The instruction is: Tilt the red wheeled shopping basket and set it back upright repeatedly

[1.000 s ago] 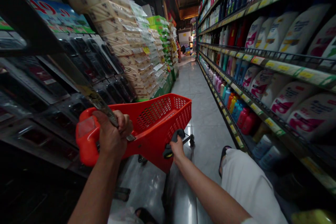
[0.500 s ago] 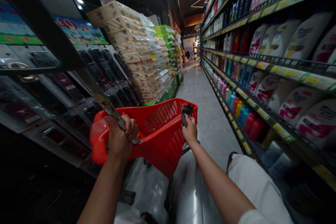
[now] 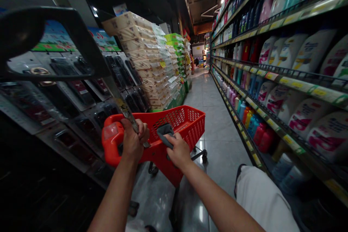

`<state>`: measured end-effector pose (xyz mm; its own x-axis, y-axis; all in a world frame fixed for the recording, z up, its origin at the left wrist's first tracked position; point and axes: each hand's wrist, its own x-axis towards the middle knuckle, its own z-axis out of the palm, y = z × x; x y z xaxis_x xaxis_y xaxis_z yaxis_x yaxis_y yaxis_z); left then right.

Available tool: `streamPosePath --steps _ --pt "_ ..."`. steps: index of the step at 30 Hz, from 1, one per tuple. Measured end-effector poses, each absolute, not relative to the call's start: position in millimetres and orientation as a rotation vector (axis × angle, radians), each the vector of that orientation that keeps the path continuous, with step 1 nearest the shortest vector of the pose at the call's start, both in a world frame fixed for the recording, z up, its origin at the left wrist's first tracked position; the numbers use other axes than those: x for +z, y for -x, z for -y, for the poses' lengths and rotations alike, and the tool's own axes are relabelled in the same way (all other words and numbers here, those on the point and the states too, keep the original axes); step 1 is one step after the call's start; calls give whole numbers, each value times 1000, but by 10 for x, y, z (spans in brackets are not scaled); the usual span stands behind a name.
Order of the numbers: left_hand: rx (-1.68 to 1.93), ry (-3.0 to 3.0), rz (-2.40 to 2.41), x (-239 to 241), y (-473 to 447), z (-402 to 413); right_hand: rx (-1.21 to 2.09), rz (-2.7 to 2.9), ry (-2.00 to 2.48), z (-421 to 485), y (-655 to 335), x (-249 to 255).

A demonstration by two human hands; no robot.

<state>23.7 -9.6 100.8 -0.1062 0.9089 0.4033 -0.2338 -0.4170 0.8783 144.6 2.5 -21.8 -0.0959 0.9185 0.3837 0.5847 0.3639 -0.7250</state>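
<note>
Two hands work at a red plastic mesh shopping basket [image 3: 187, 125] on wheels, which stands on the glossy grey tile floor [image 3: 217, 123] in the middle of the aisle. The left hand [image 3: 133, 143] is clenched around the silver metal pull bar [image 3: 122, 106], which slants up and to the left from the basket's near end. The right hand [image 3: 178, 150] is closed on a dark grey object [image 3: 164, 131], held at the basket's near rim and dipping partly inside; what it is cannot be told. On the right, wire shelves [image 3: 296, 78] hold rows of white bottles with pink labels [image 3: 301, 49], with small coloured bottles [image 3: 251, 123] lower down. On the left hang black packaged goods [image 3: 81, 90], and farther along stand stacked beige packs in clear wrap [image 3: 141, 54].
</note>
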Motion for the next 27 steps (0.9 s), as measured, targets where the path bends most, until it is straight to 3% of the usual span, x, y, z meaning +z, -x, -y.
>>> streamPosePath --steps 5,11,22,27 --pt "1669 -1268 -804 996 -222 92 447 1761 1542 -88 -1537 -51" --pt "1683 -1282 -809 998 -220 84 346 1969 1289 239 -1258 143" --pt "1644 -1297 -824 1015 -137 147 296 1750 1709 -813 -2233 -526" --pt "1641 -1300 -817 1024 -124 165 450 1356 1769 -1196 -2372 -790"
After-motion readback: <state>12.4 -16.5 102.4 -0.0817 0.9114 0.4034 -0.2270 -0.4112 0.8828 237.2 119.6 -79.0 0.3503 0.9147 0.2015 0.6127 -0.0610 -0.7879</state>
